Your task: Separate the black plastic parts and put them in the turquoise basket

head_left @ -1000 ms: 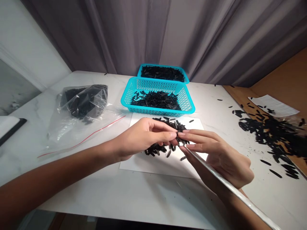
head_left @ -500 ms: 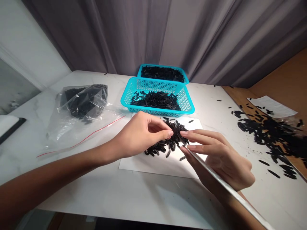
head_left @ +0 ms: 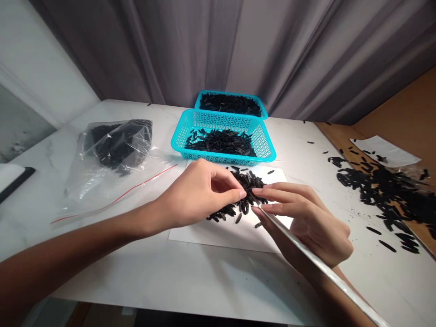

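In the head view, my left hand (head_left: 200,195) has thumb and forefinger pinched together at the edge of the black pieces (head_left: 250,181), though I cannot tell whether one sits between them, and my right hand (head_left: 318,222) grips a slender pale tool (head_left: 306,249) near its tip, just beside. The pieces lie heaped on the white sheet (head_left: 211,237), on my side of the nearer turquoise basket (head_left: 265,141). I judge this close work wants a light left pinch, a steady tool tip, and fingertips clear of it.
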The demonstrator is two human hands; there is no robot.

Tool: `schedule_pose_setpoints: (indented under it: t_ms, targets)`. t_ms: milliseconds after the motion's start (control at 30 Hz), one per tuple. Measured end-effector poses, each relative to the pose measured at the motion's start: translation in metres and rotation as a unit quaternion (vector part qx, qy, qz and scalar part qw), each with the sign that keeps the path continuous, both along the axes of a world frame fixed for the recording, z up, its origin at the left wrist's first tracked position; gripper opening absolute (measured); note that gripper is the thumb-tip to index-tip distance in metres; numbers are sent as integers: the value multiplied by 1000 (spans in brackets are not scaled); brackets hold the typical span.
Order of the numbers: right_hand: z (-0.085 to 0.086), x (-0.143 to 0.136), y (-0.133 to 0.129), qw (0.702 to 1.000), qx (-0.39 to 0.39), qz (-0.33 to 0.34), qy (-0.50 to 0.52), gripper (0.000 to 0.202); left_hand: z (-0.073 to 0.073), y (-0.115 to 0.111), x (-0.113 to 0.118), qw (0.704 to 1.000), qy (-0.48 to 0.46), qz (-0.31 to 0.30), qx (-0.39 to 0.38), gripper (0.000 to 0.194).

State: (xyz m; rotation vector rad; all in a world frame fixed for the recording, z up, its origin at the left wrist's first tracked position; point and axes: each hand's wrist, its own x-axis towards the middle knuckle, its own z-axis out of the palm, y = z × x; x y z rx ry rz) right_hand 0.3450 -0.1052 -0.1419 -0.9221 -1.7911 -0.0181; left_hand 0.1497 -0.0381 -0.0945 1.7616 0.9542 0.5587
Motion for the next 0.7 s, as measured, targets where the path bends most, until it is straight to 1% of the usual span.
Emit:
schedule_pose_setpoints:
  t_ms: [433,567,633,700]
  targets:
    - [1,6,1,999,-10,19,-31,28,3,-1,1,1000,17,-3,26,13]
    - [4,5,0,994,8,24,-110,23,1,0,0,999,27,-25,27,13]
    - [5,4,-2,988,21,17,-155,24,-1,2,-1,999,29,-42,11,15]
    - [5,3,-3,982,54,5,-180,25,-4,4,-1,998,25,-54,-21,15]
